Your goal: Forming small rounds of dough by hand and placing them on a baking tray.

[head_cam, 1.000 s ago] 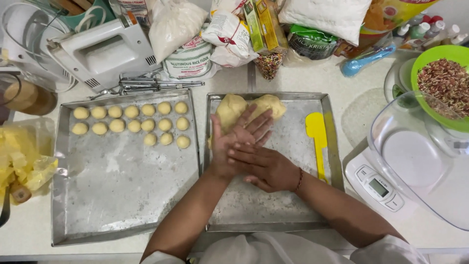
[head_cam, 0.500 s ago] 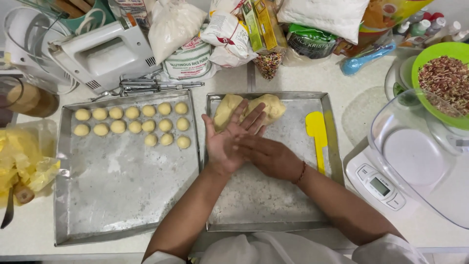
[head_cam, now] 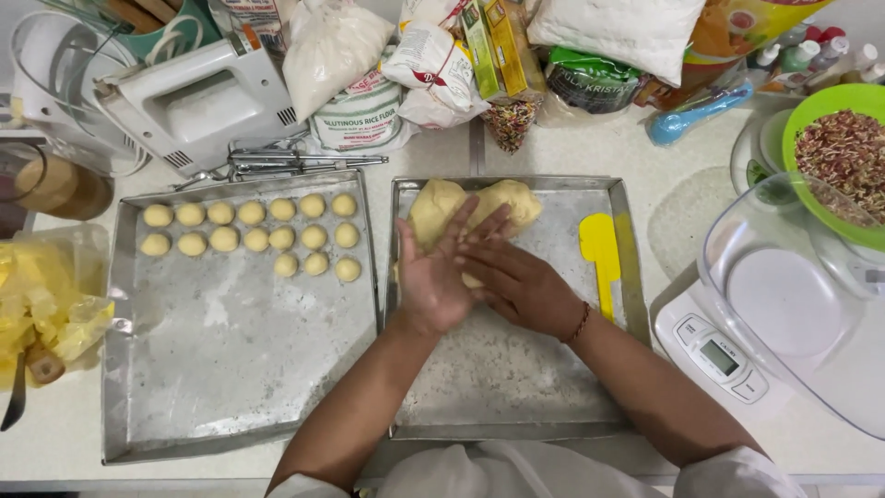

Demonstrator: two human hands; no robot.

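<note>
My left hand [head_cam: 431, 281] lies palm up over the right metal tray [head_cam: 516, 387], fingers stretched toward the large lump of pale dough [head_cam: 433, 207] at the tray's far end. Pressed flat across it is my right hand [head_cam: 525, 288]. A small piece of dough [head_cam: 472, 279] shows between the two palms. The left metal tray [head_cam: 240, 369] carries several small dough balls [head_cam: 253, 238] in rows along its far edge.
A yellow scraper [head_cam: 601, 254] lies on the right tray's right side. A white kitchen scale [head_cam: 719, 355] with a clear bowl [head_cam: 793, 295] stands at right, a green bowl [head_cam: 834, 152] behind it. A hand mixer [head_cam: 198, 101], bags and boxes line the back. A yellow bag [head_cam: 46, 304] sits far left.
My palms have slid against each other with the dough piece between them. The left hand's fingers turned more toward the dough lump; the right hand shifted slightly right.
</note>
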